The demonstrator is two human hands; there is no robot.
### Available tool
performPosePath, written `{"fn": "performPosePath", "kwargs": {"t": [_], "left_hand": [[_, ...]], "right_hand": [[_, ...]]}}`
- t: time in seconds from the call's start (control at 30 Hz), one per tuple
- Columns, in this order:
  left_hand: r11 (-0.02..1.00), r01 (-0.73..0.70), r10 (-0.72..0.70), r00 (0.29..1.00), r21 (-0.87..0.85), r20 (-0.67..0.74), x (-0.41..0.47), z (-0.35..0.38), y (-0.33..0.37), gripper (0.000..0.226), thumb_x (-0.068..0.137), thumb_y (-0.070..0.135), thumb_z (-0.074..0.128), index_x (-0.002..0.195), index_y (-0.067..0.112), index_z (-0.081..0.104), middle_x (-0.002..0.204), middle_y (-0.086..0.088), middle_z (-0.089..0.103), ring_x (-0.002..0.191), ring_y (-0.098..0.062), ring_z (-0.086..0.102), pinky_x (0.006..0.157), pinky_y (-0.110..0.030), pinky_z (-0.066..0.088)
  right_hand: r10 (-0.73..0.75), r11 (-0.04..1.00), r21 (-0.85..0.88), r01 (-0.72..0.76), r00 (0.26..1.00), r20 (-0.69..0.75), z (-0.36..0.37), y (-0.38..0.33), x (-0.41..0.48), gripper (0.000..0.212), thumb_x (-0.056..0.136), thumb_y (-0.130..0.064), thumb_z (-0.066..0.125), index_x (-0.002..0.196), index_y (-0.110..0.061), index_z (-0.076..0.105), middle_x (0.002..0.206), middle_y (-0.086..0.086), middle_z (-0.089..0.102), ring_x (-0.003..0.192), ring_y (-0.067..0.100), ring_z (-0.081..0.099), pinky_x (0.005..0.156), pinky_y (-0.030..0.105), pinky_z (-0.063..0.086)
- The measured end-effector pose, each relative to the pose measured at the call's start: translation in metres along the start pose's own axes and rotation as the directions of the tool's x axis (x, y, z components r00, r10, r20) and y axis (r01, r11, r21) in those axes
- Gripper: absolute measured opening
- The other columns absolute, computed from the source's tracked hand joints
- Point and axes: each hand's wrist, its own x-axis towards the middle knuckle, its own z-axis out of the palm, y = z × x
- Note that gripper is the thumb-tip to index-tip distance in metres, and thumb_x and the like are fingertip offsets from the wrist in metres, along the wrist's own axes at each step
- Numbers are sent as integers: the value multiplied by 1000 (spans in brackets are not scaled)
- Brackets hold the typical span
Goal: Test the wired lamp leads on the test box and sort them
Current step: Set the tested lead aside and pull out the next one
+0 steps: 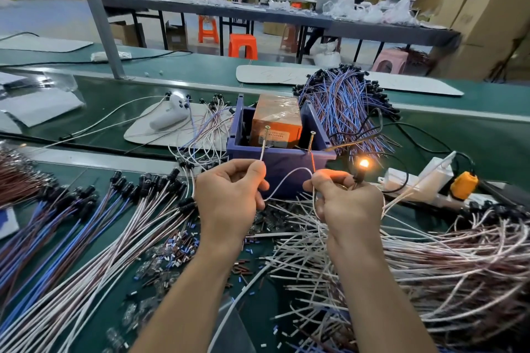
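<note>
1 lamp [364,164] glowed orange | left grip [229,192] pinched white lead [286,178] on left screw [266,135] of test box [275,165] | right grip [347,200] pinched brown lead [313,163] at right screw [311,139]

Bright, even light, soft shadows. Bulb [364,163] on the lamp lead [301,168] glows orange, slight glare. Fisheye bends edges; far background and left edge blurred.

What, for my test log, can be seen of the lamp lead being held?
The lamp lead is a bulb, glowing orange, in a black socket with two thin wires. The left hand pinches the white wire, its end against one upright screw on the blue test box; the right hand holds the socket and brown wire against the other screw.
</note>
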Motion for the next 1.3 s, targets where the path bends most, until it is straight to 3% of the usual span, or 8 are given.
{"fn": "performPosePath", "kwargs": {"t": [0.3, 0.5, 0.73, 0.87, 1.0, 1.07, 1.17, 1.3], "left_hand": [[971, 59, -93, 986, -233, -137, 1, -6, 7, 33, 91, 8, 71, 59, 16, 71, 55, -5, 64, 32, -12, 41, 37, -20, 36], [960, 208, -169, 965, -188, 201, -12, -4, 22, 25, 91, 9, 69, 68, 14, 79, 58, -8, 63, 36, -11, 36, 37, -17, 30], [942, 267, -232, 956, -203, 181, -17, -7, 40, 19, 96, 15, 64, 80, 10, 73, 63, -6, 68, 39, -11, 46, 38, -19, 38], [969, 153, -177, 978, 195, 110, -18, 3, 40, 20, 92, 24, 72, 76, 14, 77, 63, -3, 74, 44, -13, 59, 50, -28, 49], [698, -71, -143, 961, 713, 235, -29, 17, 37, 34, 86, 53, 74, 64, 28, 77, 52, 14, 67, 57, -12, 64, 55, -28, 43], [645, -137, -157, 939, 752, 305, -41, 28, 37, 33, 86, 56, 73, 59, 37, 75, 50, 17, 66, 60, -12, 65, 58, -28, 46], [590, -195, -204, 903, 783, 378, -61, 40, 31, 28, 86, 56, 72, 60, 46, 73, 49, 18, 65, 57, -9, 65, 56, -26, 46], [545, -230, -200, 898, 807, 391, -64, 40, 24, 40, 80, 69, 73, 60, 35, 74, 51, 22, 63, 57, -9, 64, 53, -25, 46]], "right_hand": [[61, 991, 115, -64, 998, 23, -13, -10, -9, 15, 91, 5, 67, 79, -3, 70, 66, 14, 73, 35, 10, 30, 37, 21, 26], [226, 974, -81, -211, 930, 291, -20, -33, -25, 12, 91, 4, 67, 82, -3, 68, 74, 21, 74, 38, 10, 29, 39, 19, 24], [234, 971, -77, -224, 961, 149, -103, -85, -23, 38, 107, -22, 49, 92, 4, 73, 87, 20, 77, 50, 17, 60, 40, 20, 41], [309, 939, -202, -278, 940, 144, -168, -108, -11, 53, 110, -34, 43, 98, 10, 71, 92, 28, 75, 68, 32, 74, 46, 27, 55], [262, 888, -384, -253, 965, -30, -199, -116, 12, 51, 109, -30, 46, 92, 12, 69, 90, 32, 73, 68, 34, 72, 54, 34, 62], [156, 792, -581, -186, 983, -101, -205, -118, 25, 45, 105, -30, 54, 83, 6, 71, 87, 28, 73, 67, 31, 70, 62, 39, 61], [-46, 374, -923, -91, 992, -117, -207, -122, 35, 35, 92, -39, 66, 83, -6, 74, 79, 12, 73, 72, 26, 69, 73, 36, 57], [-257, 70, -992, -105, 959, -120, -207, -122, 25, 14, 84, -24, 71, 94, -16, 75, 86, 8, 71, 77, 29, 63, 69, 33, 49]]}}
